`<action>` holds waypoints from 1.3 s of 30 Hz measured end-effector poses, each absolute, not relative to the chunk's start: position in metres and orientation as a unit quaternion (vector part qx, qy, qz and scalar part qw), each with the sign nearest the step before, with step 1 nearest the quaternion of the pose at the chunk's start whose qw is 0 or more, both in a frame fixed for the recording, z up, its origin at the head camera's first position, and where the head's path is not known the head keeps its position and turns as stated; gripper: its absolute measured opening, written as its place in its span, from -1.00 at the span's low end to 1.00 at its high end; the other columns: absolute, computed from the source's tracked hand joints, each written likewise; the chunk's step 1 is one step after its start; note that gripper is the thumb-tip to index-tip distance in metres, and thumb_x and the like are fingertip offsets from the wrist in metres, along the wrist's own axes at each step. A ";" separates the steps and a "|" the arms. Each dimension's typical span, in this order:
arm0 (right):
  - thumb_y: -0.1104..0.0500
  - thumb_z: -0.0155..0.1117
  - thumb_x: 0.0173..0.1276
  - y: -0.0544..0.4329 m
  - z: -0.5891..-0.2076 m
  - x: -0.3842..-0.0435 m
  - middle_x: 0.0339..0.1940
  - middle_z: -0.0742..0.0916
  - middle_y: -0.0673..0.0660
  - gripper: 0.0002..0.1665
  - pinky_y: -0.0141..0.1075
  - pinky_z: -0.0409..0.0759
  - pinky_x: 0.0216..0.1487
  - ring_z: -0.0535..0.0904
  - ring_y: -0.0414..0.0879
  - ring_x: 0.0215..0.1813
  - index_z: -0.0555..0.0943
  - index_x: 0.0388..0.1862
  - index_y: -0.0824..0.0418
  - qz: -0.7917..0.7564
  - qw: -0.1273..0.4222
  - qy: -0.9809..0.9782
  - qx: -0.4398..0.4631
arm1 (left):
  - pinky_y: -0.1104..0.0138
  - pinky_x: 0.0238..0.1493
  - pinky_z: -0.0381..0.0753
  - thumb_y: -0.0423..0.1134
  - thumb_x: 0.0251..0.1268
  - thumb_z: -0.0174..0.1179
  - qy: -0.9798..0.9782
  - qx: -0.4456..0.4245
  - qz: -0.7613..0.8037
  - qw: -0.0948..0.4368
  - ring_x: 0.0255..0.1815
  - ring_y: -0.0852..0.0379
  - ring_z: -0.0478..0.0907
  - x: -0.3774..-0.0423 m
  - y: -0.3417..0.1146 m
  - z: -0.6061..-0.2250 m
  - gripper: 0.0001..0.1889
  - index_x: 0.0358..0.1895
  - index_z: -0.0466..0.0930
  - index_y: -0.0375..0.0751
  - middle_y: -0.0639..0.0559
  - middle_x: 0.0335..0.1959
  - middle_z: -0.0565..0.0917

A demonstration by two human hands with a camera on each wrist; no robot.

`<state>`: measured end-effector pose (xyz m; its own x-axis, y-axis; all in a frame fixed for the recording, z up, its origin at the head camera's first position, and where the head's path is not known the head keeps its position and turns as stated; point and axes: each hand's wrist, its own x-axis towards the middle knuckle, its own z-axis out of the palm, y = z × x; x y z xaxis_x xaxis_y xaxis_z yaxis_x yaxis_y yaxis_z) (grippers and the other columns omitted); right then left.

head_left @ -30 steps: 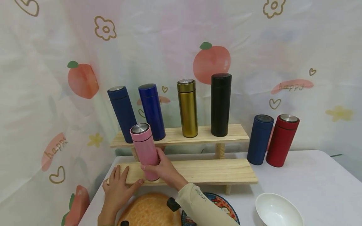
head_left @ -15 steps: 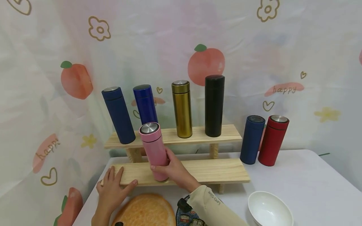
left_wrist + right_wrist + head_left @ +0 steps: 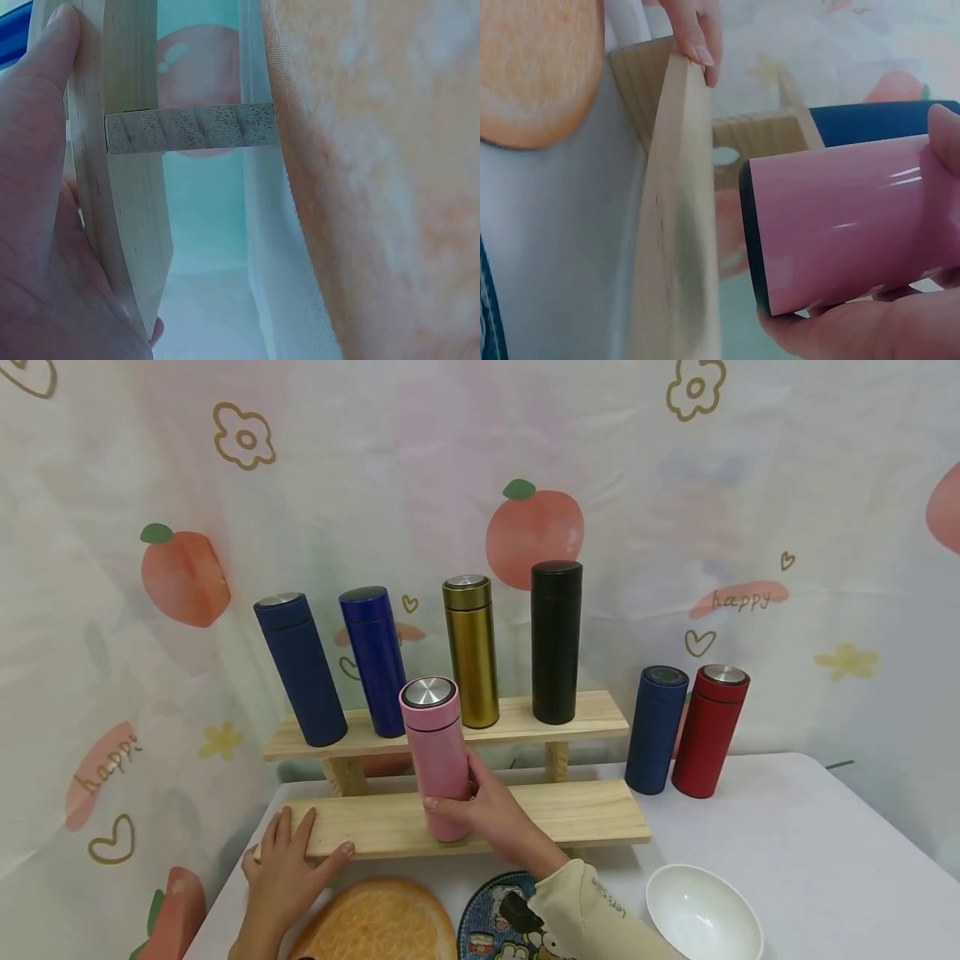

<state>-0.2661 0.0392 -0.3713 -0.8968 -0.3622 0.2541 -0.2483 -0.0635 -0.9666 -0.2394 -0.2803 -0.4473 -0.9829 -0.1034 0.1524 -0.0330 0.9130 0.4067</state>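
Pink bottle [image 3: 435,750]: gripped by right hand [image 3: 489,814] | left hand [image 3: 282,875]: 8 o'clock from bottle, fingers spread on lower shelf [image 3: 367,828] | white bowl [image 3: 703,912]: sat 4 o'clock

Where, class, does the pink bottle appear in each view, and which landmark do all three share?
Head: pink bottle just left of and below centre, in the right hand.
Left wrist: not in it.
Right wrist: right half, its base pointing left.
Shared landmark: the lower wooden shelf.
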 end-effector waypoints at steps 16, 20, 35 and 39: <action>0.27 0.50 0.43 0.102 -0.350 -0.247 0.41 0.60 0.30 -0.15 0.16 0.52 0.37 0.57 0.22 0.36 0.32 0.61 0.19 -0.686 0.002 0.703 -0.187 | -0.53 0.31 -0.17 0.51 0.37 0.19 -0.974 0.034 -0.209 0.078 0.67 -0.52 -0.22 -0.237 -0.279 -0.442 0.13 0.65 0.20 -0.39 -0.60 0.68 -0.14; 0.22 0.49 0.46 0.116 -0.348 -0.243 0.45 0.56 0.31 -0.12 0.16 0.50 0.40 0.55 0.22 0.40 0.27 0.64 0.17 -0.678 0.001 0.712 -0.183 | -0.54 0.31 -0.17 0.51 0.37 0.17 -0.975 0.037 -0.209 0.070 0.67 -0.52 -0.24 -0.236 -0.281 -0.442 0.14 0.66 0.18 -0.39 -0.60 0.68 -0.16; 0.22 0.42 0.49 0.179 -0.356 -0.240 0.55 0.45 0.35 -0.06 0.22 0.42 0.44 0.41 0.33 0.50 0.13 0.69 0.21 -0.662 -0.024 0.738 -0.129 | -0.54 0.29 -0.14 0.51 0.38 0.17 -0.975 0.033 -0.205 0.072 0.66 -0.54 -0.23 -0.238 -0.279 -0.445 0.14 0.66 0.19 -0.39 -0.61 0.67 -0.15; 0.20 0.42 0.50 0.196 -0.359 -0.239 0.57 0.43 0.37 -0.02 0.23 0.43 0.43 0.39 0.34 0.51 0.09 0.72 0.21 -0.642 -0.037 0.757 -0.115 | -0.54 0.28 -0.13 0.52 0.37 0.17 -0.974 0.032 -0.208 0.078 0.65 -0.55 -0.21 -0.238 -0.279 -0.446 0.14 0.65 0.20 -0.40 -0.62 0.67 -0.14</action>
<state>-0.2386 0.1960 -0.3590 -0.9707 -0.1264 0.2044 -0.2224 0.1500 -0.9633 -0.2376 -0.2786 -0.4456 -0.9857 -0.0957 0.1387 -0.0306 0.9111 0.4111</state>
